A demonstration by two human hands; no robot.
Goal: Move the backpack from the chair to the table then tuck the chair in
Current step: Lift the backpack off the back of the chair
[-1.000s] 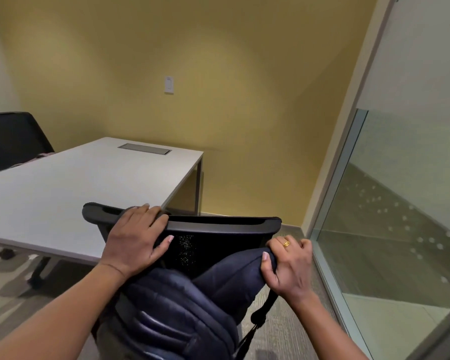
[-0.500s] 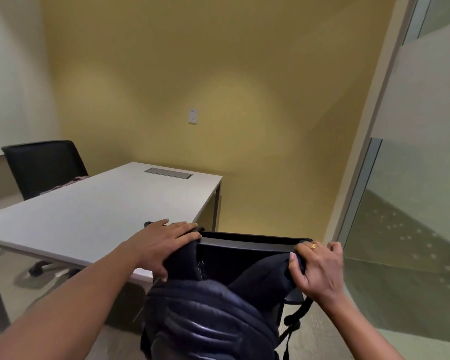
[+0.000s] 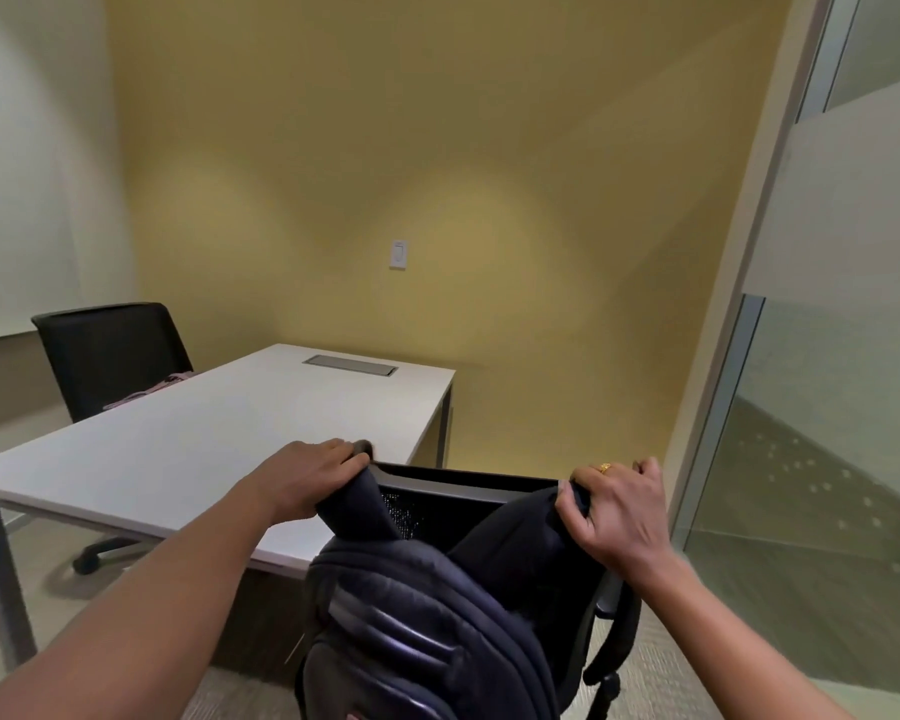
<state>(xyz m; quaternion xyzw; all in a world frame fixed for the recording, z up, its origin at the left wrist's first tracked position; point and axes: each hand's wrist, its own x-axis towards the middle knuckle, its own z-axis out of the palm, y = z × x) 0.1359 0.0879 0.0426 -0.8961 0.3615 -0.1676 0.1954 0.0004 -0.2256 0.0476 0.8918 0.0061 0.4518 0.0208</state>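
Note:
A dark navy backpack (image 3: 422, 626) hangs in front of the black mesh chair (image 3: 468, 498), low in the middle of the view. My left hand (image 3: 315, 472) grips its left shoulder strap near the chair's top rail. Gripping the right strap is my right hand (image 3: 619, 511), which wears a gold ring. The backpack's lower part runs out of the frame. The white table (image 3: 204, 449) stretches away to the left of the chair, its near right corner just behind my left wrist.
A second black chair (image 3: 110, 356) stands at the table's far left side. A grey cable hatch (image 3: 351, 365) sits in the tabletop near the yellow wall. A glass partition (image 3: 827, 433) runs along the right. Grey carpet covers the floor.
My left hand left the chair's top rail and took hold of the backpack's left strap. Both hands have spread the straps apart and the backpack has risen. The view has tilted up.

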